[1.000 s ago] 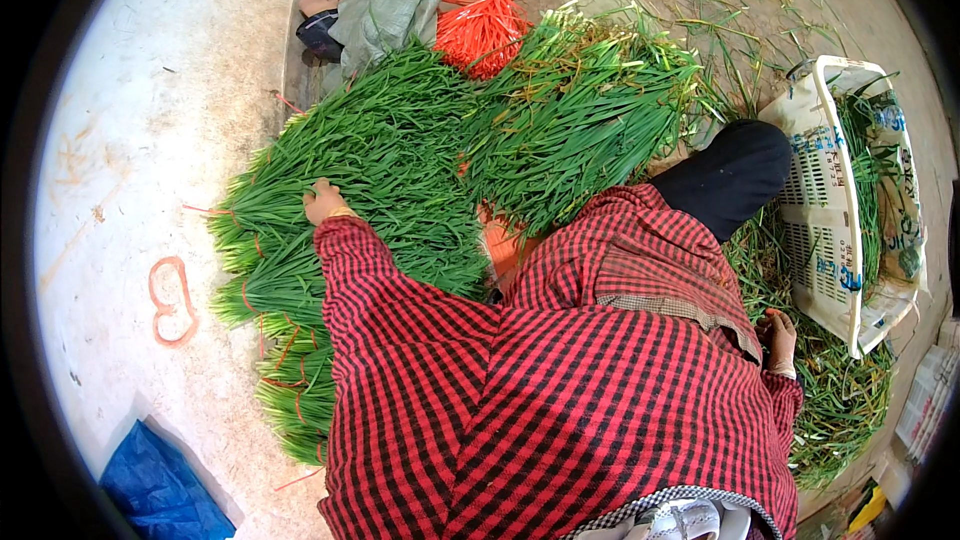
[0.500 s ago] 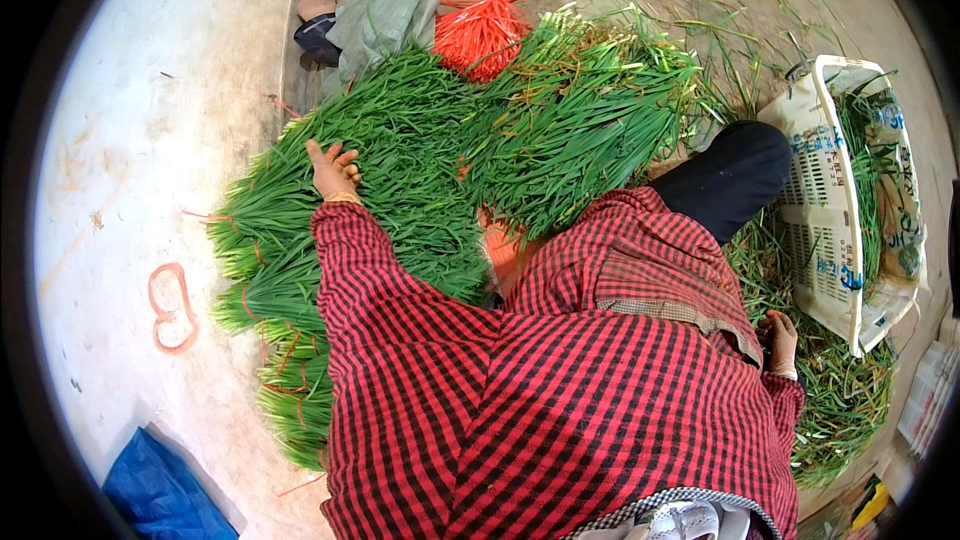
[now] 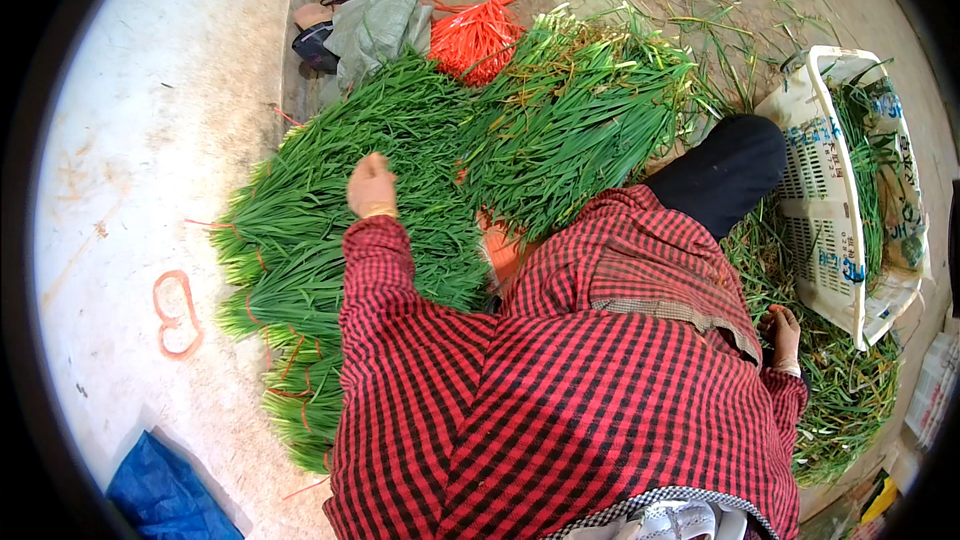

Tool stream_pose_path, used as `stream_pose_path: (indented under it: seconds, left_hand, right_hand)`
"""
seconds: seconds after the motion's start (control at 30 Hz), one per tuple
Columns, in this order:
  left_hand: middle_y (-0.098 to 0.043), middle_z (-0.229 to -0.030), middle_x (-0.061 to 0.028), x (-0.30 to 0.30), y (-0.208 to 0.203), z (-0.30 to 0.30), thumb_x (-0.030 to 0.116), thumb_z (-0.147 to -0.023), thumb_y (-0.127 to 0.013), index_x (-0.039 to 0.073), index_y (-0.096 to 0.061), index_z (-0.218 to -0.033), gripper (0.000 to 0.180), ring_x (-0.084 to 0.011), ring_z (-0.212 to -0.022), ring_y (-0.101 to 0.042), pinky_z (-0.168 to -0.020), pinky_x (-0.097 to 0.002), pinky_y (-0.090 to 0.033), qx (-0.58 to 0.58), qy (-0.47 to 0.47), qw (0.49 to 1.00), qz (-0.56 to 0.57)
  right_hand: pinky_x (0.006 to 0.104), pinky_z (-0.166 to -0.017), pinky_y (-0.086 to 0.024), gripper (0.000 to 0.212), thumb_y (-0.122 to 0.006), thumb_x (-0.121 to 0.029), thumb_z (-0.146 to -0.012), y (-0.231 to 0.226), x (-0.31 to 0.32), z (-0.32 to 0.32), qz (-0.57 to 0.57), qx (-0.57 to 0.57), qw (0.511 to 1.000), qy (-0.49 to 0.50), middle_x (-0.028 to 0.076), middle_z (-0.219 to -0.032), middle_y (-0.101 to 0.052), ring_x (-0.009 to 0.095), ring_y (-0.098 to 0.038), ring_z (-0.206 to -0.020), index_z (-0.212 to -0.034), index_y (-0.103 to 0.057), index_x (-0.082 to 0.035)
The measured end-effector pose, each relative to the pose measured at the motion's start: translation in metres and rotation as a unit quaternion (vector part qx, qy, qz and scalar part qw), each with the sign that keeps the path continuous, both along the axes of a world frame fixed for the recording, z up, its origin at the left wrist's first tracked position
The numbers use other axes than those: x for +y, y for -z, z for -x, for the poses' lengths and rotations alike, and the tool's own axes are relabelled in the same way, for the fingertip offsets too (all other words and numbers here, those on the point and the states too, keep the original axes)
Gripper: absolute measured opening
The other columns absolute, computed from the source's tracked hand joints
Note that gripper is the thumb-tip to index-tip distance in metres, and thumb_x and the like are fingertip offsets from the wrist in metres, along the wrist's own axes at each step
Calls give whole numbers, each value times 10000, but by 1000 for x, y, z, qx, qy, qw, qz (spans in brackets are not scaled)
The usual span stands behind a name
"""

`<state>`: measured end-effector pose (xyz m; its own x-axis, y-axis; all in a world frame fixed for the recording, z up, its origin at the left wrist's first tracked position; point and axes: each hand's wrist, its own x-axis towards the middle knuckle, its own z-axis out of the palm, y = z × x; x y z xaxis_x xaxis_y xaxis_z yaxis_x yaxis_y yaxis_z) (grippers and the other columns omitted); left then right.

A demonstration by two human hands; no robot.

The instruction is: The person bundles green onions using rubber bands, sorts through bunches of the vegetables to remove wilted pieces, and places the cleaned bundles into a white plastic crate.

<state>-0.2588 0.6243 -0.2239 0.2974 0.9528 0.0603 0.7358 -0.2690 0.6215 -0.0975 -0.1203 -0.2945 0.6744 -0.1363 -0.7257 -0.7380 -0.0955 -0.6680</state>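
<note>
Tied bundles of garlic chives (image 3: 290, 290) lie in a row along my left, pale stem ends facing the wall and thin red ties around them. Over their green leaves hovers my left hand (image 3: 372, 187), fingers folded in and back upward; no stalk shows in it. Loose chives (image 3: 585, 120) form a second heap to its right, with yellowed leaves among them. My right hand (image 3: 785, 337) rests low at my right side, beside my checked garment, above a litter of discarded leaves (image 3: 845, 390). Its fingers are loosely bent and apart, holding nothing visible.
A white plastic crate (image 3: 848, 210) with leaves in it leans on the right, near my dark-clad knee (image 3: 735, 165). Beyond the chives lie a bundle of red ties (image 3: 478, 38) and a grey-green sack (image 3: 375, 28). A blue sheet (image 3: 170, 490) sits at lower left.
My left hand has moved right, away from the stem ends and over the leaves, and its fingers have folded in. My right hand has barely moved.
</note>
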Motion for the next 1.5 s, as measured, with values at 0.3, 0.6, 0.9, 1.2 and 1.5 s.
stream_pose_path:
  seconds: [0.3,0.6,0.9,1.2,1.5]
  left_hand:
    - [-662,-726,-21,-251,-73,-233,189,-966,-580,12,-713,-952,222,-70,-602,-541,-560,-217,-416,-195,520,785,276]
    - [-581,-1246,-77,-496,-79,-230,-41,-870,-640,61,-434,-1431,606,-99,-878,-571,-757,-227,-489,-2,900,381,214]
    - [-545,-1272,-74,-563,-3,-248,17,-927,-609,77,-419,-1448,558,-120,-965,-579,-819,-243,-486,214,936,243,138]
    - [-633,-1135,-60,-538,-1,-256,36,-944,-601,-4,-538,-1324,387,-121,-990,-597,-890,-266,-480,385,845,345,137]
    - [-639,-1154,-67,-539,-5,-252,11,-941,-597,-16,-533,-1325,390,-126,-1028,-600,-911,-259,-476,406,829,360,134]
  right_hand:
    - [214,-643,-413,318,-607,-160,-948,-88,-7,49,58,-241,945,215,7,-907,-640,64,-544,-732,-1238,-603,-31]
    - [264,-724,-512,256,-569,-166,-963,-98,-98,358,261,-283,647,657,79,-982,-694,135,-661,-836,-1173,-625,-30]
    - [305,-528,-520,257,-650,-194,-867,159,106,520,63,157,620,766,82,-831,-679,185,-657,-628,-1079,-644,-48]
    - [395,-891,-509,339,-622,-266,-876,251,67,482,173,298,757,555,174,-1107,-691,317,-669,-1003,-1134,-673,-52]
    - [412,-804,-548,304,-616,-192,-879,287,66,479,148,197,724,645,179,-1041,-700,320,-689,-920,-1116,-642,-3]
